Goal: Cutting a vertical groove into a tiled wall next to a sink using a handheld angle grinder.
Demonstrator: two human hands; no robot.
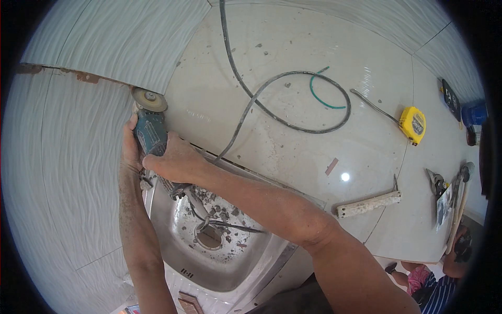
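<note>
Both my hands are closed around a teal angle grinder (150, 131), held along the left wall. My left hand (130, 144) wraps its front from the wall side, and my right hand (177, 157) grips the body behind it. The round cutting disc (150, 99) is at the end of the gap between the wall tiles (120, 44), close to the corner; I cannot tell if it is cutting. Below the tool is a steel sink (175, 251), with grey rubble (224, 215) scattered around its drain hole (209, 238).
A black cable (269, 112) loops across the pale tiled counter (293, 157). Farther right lie a yellow tape measure (412, 125), a paint-stained handle (368, 204), a blue container (475, 113) and several hand tools (455, 199). Part of another person (418, 280) shows at lower right.
</note>
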